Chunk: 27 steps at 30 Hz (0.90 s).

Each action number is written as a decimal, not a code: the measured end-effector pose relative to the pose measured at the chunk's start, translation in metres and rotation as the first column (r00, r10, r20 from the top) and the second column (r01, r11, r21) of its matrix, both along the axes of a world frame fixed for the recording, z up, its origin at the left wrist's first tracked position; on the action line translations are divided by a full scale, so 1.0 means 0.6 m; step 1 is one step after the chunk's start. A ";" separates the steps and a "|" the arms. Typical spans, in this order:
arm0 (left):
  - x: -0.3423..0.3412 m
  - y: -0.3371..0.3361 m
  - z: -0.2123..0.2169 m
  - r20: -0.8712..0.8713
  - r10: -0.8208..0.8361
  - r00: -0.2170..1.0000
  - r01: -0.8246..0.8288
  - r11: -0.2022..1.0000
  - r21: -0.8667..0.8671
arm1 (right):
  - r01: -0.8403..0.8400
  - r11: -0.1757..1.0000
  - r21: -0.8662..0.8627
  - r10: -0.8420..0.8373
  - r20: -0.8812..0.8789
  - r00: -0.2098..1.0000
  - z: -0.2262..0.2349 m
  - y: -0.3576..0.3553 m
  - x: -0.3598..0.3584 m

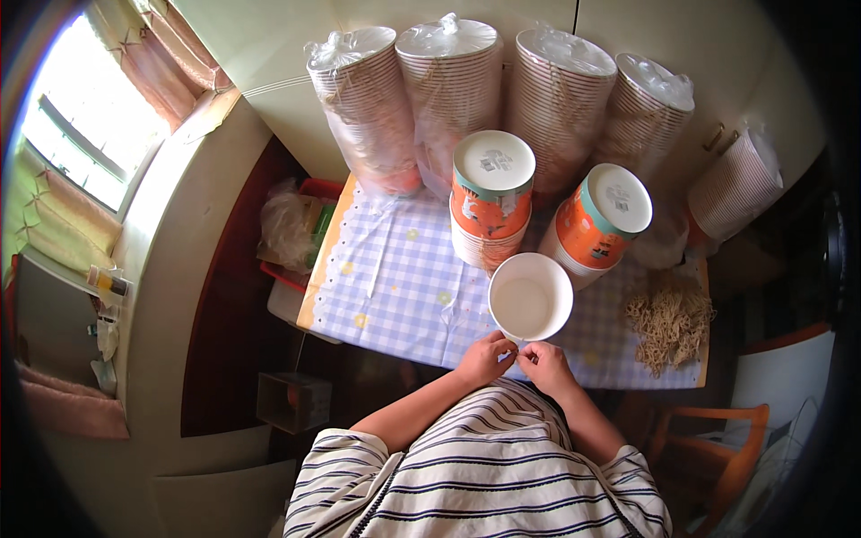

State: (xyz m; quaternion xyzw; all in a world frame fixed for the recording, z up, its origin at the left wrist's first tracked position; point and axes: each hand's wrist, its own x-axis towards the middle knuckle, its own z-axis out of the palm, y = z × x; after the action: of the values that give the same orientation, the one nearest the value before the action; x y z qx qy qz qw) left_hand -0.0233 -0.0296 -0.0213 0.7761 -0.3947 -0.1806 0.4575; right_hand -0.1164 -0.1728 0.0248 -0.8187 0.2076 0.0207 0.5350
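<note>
We see both hands meet just below the white paper bowl (pixel 530 295), which stands upright on the checked surface (pixel 395 287). The left hand (pixel 484 357) and right hand (pixel 544 365) pinch something too small to tell. Noodles (pixel 670 325) lie right of the bowl.

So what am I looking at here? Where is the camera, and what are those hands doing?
There is no machine here. The camera sits on a person's head and looks straight down, so you see a striped shirt and both forearms. The wide lens bends the edges. On the checked tablecloth stands an open white paper bowl, with two stacks of upturned orange bowls behind it, wrapped stacks of bowls at the wall and a heap of dry noodles. The left hand and right hand meet just below the bowl, pinching something too small to make out.
</note>
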 end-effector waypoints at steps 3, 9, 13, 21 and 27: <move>-0.007 -0.003 -0.006 -0.070 0.013 0.997 -0.009 0.999 0.048 | 0.020 0.972 -0.236 0.017 0.155 0.988 -0.018 -0.003 -0.002; -0.015 -0.009 -0.021 -0.520 0.061 0.852 -0.043 0.998 0.047 | 0.105 0.900 -0.423 0.045 0.330 0.943 -0.046 -0.001 -0.010; -0.019 -0.006 -0.032 -0.726 0.011 0.688 -0.162 0.977 -0.139 | 0.157 0.936 -0.316 -0.056 0.306 0.950 -0.056 0.005 -0.008; -0.005 0.011 -0.024 -0.923 0.048 0.383 -0.160 0.987 -0.015 | 0.212 0.846 0.489 -0.283 0.075 0.956 -0.101 0.017 -0.005; -0.005 0.015 -0.020 -0.911 0.047 0.409 -0.154 0.988 -0.018 | 0.173 0.729 0.662 -0.271 0.046 0.962 -0.094 0.019 -0.008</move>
State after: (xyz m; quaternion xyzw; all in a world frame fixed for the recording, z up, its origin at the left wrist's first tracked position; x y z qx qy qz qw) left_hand -0.0265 -0.0206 -0.0332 0.5537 -0.0456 -0.5236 0.6458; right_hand -0.1212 -0.1611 -0.0314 -0.5496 0.2459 -0.0300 0.7978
